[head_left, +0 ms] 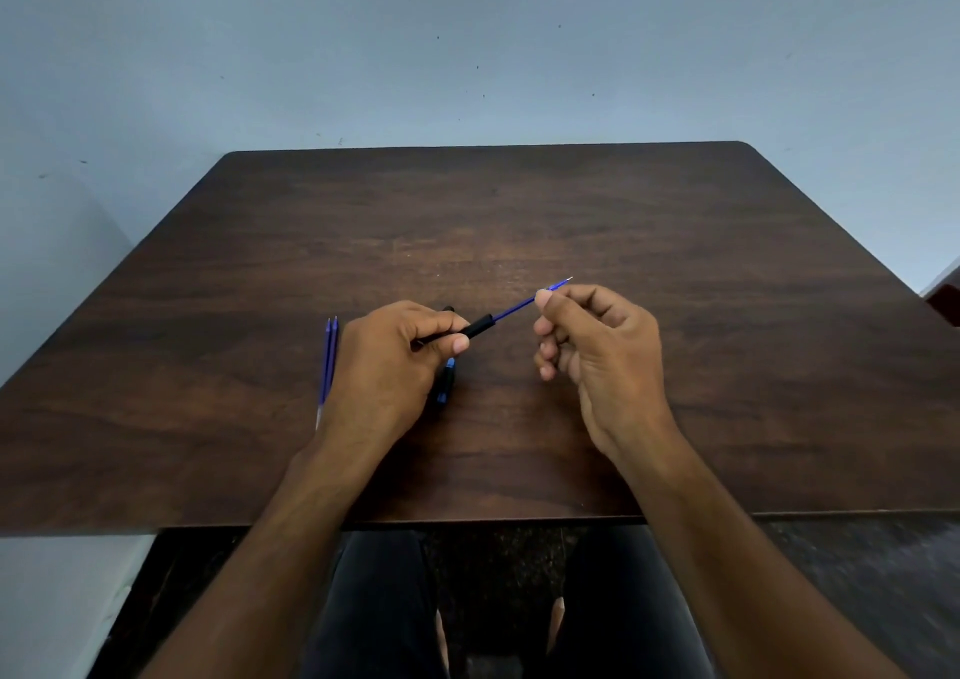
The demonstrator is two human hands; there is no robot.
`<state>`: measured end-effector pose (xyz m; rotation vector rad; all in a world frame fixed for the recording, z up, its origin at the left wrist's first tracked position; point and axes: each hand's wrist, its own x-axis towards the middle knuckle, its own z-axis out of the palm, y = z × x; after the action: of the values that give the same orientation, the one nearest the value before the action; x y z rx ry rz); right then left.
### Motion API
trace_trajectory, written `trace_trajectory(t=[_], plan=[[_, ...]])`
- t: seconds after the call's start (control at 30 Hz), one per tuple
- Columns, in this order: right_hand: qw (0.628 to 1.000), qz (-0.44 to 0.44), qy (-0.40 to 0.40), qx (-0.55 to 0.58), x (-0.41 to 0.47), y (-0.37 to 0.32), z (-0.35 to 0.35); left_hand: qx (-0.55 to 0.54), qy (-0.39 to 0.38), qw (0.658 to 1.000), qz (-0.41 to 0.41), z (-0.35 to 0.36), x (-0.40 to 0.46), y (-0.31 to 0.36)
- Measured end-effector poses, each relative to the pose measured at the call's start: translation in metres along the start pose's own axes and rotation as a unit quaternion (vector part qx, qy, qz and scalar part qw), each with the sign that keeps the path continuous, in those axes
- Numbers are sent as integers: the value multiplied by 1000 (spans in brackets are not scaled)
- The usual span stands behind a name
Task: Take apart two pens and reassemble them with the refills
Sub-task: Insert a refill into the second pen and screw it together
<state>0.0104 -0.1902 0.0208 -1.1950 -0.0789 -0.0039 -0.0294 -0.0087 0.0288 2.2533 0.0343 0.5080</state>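
My left hand (397, 361) grips a black pen barrel (475, 328) a little above the dark wooden table (519, 221). A thin blue refill (514, 308) sticks out of the barrel's open end, slanting up to the right. My right hand (592, 356) pinches that refill near its metal tip between thumb and forefinger. Two loose blue refills (328, 366) lie side by side on the table just left of my left hand. A second black pen with a blue end (445, 382) lies on the table, partly hidden under my left hand.
The table's near edge (467, 522) runs just above my lap. A pale blue wall stands behind the table's far edge. A dark red object (948, 304) shows at the right border.
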Motion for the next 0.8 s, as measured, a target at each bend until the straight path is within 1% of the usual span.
trace_trajectory(t=[0.13, 0.2, 0.33, 0.43, 0.6, 0.7, 0.8], plan=[[999, -25, 27, 6, 0, -1, 1, -5, -2, 1000, -2, 0, 0, 1], [999, -25, 26, -1, -1, -1, 2, 2, 1, 1000, 2, 0, -1, 1], [999, -20, -1, -26, -4, 2, 8, 27, 6, 999, 21, -1, -1, 3], [999, -17, -8, -42, -4, 4, 10, 34, 10, 999, 29, -4, -2, 2], [998, -12, -19, -64, -3, 3, 14, 36, 40, 996, 64, -7, -4, 4], [998, -5, -27, -65, -2, 0, 17, 31, 38, 997, 55, -8, -5, 5], [995, 14, -61, -81, -2, -1, 18, 36, 32, 998, 36, -14, -7, 1]])
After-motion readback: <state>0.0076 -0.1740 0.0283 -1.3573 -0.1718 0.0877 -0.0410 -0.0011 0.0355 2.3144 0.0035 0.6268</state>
